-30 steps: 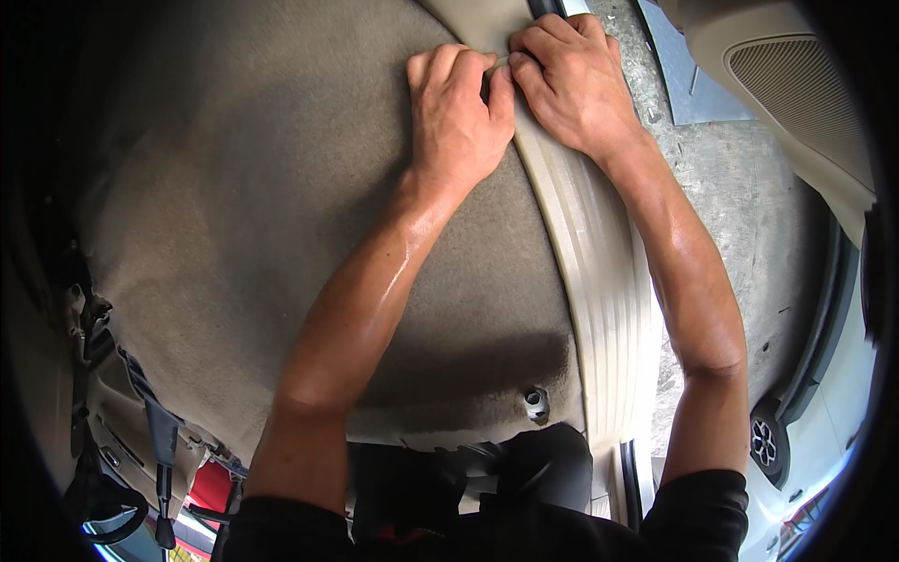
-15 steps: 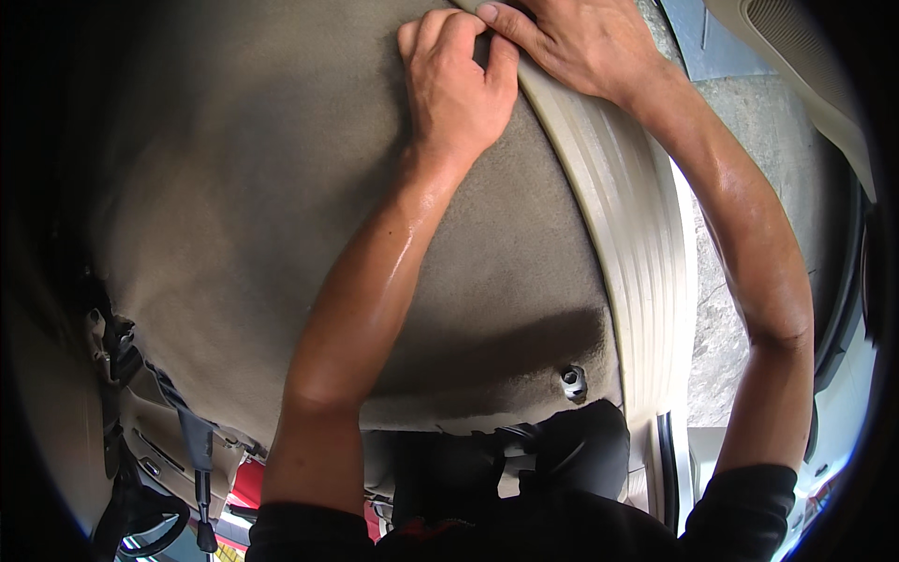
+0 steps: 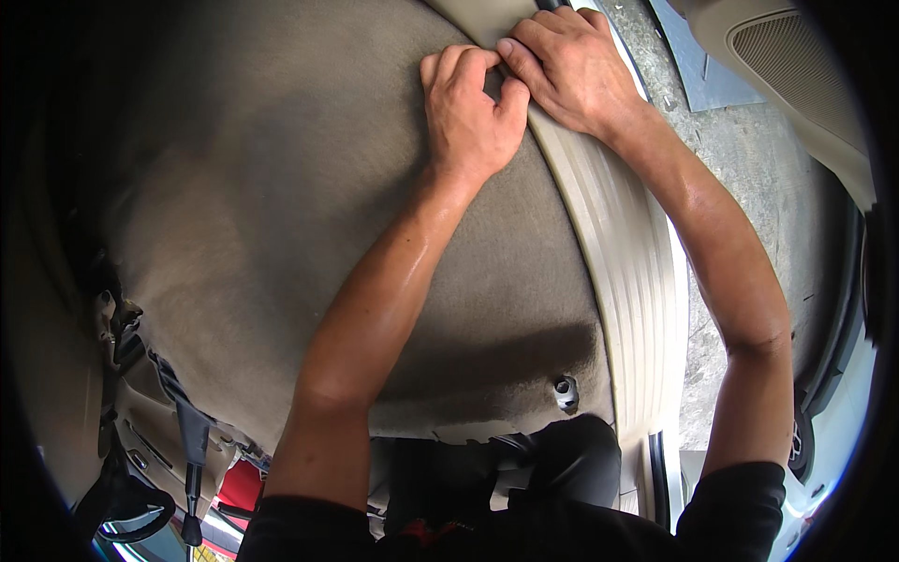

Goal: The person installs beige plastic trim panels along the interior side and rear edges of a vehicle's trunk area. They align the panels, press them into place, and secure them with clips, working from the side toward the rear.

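A brown-grey car floor carpet (image 3: 375, 178) spreads out before me, and a ribbed beige door sill trim (image 3: 623, 281) curves along its right edge. My left hand (image 3: 476, 117) rests on the carpet with fingers bent, its thumb and forefinger closed at the edge beside the trim. Just to the right, my right hand (image 3: 576, 73) lies over the far part of the sill trim. Its thumb presses at the inner edge, almost touching my left forefinger, while the other fingers curl over the outer side. What lies under the fingertips is hidden.
A metal bolt fitting (image 3: 566, 393) shows through a hole in the carpet near my knees. Right of the sill is concrete ground (image 3: 740, 187), with an open door panel (image 3: 796, 66) at upper right. A steering wheel (image 3: 131, 506) and a lever (image 3: 194, 450) appear at lower left.
The view has shifted, so both hands appear lower, and more of the far trim and door panel shows. The hands stay together at the carpet's edge; my right fingers now show curled over the sill.
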{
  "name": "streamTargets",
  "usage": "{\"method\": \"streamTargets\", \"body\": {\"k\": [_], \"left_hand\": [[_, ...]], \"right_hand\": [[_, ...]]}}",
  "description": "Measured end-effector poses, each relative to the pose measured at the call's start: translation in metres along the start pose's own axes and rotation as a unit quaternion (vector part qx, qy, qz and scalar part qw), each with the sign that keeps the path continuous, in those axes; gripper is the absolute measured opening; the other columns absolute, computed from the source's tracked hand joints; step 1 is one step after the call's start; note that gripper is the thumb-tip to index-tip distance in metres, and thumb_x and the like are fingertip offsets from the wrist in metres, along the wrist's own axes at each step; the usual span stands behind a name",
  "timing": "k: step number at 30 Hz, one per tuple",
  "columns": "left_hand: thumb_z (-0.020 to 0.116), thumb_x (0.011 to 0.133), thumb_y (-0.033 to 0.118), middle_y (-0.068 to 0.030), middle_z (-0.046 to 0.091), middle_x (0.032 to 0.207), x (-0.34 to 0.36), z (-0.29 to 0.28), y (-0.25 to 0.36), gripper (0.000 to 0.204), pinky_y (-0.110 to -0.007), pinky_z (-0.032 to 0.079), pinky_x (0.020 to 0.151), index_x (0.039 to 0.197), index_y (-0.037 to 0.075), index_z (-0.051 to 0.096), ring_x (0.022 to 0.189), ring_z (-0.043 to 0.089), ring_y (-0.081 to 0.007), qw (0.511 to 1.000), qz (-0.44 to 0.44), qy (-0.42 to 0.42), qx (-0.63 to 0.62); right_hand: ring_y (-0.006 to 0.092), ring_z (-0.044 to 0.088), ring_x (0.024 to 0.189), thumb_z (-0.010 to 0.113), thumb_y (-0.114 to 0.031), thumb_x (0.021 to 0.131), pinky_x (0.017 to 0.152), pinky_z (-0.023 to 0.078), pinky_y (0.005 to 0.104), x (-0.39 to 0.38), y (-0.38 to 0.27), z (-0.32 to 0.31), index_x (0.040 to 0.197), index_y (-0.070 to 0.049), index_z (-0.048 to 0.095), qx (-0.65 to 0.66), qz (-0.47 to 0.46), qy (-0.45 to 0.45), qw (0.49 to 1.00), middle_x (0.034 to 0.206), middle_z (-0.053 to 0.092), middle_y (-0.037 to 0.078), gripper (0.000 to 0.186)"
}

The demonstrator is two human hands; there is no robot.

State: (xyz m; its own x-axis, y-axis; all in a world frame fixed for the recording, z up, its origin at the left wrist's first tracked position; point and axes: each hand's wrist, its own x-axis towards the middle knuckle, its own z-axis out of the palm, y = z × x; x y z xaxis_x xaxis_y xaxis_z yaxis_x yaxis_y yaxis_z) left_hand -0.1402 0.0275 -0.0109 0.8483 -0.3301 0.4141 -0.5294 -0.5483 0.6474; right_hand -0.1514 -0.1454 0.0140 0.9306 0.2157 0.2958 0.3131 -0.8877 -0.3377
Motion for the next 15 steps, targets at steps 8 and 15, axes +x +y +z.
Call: {"method": "streamTargets", "body": {"k": [8,15], "left_hand": [[0.056,0.089,0.019,-0.0084,0.065,0.093,0.007,-0.009,-0.001,0.018,-0.045,0.048,0.087,0.092,0.005,0.067,0.094,0.056,-0.0296,0.991,-0.100,-0.045,-0.080],[0.058,0.090,0.017,-0.0083,0.066,0.093,0.004,-0.007,-0.002,0.015,-0.045,0.048,0.086,0.092,0.005,0.066,0.091,0.057,-0.0290,0.996,-0.053,-0.039,-0.059]], "right_hand": [[0.0248,0.066,0.087,0.052,-0.035,0.105,0.086,0.043,0.0410,0.008,-0.005,-0.005,0.092,-0.010,0.072,0.046,-0.019,0.004,0.999,0.084,0.068,0.008,0.035],[0.0267,0.065,0.089,0.054,-0.035,0.105,0.088,0.042,0.0408,0.008,0.003,-0.007,0.097,-0.009,0.069,0.043,-0.048,-0.003,0.998,0.086,0.067,0.011,0.031]]}}
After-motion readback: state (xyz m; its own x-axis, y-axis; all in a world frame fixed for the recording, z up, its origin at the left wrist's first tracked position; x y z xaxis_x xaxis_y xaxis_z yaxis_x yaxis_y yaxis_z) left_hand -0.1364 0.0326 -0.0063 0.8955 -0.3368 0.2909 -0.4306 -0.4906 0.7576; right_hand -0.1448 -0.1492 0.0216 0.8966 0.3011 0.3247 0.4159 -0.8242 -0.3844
